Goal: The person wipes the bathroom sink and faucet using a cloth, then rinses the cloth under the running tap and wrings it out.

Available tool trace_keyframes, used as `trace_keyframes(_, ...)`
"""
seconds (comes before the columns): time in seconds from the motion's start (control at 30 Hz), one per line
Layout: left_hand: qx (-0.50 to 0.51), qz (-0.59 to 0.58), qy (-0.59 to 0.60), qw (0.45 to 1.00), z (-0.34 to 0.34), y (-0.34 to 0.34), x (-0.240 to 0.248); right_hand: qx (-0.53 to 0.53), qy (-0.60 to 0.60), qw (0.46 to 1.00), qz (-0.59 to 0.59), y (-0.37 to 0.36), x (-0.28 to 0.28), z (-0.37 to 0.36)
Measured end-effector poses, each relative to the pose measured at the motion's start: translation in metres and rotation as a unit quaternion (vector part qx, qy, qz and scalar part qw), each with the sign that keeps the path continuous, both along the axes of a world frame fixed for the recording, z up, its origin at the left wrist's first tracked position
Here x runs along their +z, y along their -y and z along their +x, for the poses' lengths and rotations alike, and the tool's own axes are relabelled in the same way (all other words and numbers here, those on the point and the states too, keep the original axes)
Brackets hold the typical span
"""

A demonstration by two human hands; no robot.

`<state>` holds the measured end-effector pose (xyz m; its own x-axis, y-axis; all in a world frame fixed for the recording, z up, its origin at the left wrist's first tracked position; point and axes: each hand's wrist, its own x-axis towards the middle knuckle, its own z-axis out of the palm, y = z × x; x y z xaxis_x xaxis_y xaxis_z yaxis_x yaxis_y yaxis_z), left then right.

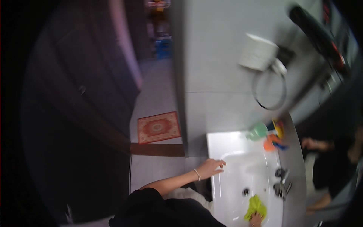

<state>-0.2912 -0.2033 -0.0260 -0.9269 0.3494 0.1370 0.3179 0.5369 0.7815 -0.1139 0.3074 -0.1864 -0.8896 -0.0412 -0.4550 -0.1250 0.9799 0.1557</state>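
Observation:
A white washbasin (246, 162) lies in front of me, with a round drain (245, 192) in its floor. My right hand (256, 220) is at the basin's near end, closed on a crumpled yellow-green cloth (255, 208) against the inner surface; its fingers are partly hidden. Over the basin's left rim hovers my left hand (211, 168), fingers loosely bent and apart, holding nothing. A light bracelet (197, 174) circles that wrist. The metal tap (282, 185) stands on the basin's right side.
At the far right corner are a green cup (258, 131) and blurred orange, yellow and blue items (270, 143). A white wall box (258, 52) has a looped cable (269, 108). A mirror (332, 166) runs along the right. A red patterned mat (159, 127) lies by the doorway.

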Motion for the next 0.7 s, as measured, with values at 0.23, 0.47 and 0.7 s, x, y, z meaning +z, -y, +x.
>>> trace_keyframes(0.23, 0.153, 0.086, -0.01, 0.984, 0.113, 0.05, -0.015, 0.016, 0.099, 0.992, 0.077, 0.008, -0.067, -0.045)
trace_keyframes(0.47, 0.177, 0.09, 0.003, 0.98, 0.136, 0.089, -0.031, -0.051, 0.14, 0.989, 0.024, 0.052, -0.065, -0.012)
trace_keyframes(0.7, 0.13, 0.079, -0.005, 0.988, 0.11, 0.152, -0.015, -0.116, 0.083, 0.987, -0.076, 0.124, 0.01, 0.024)
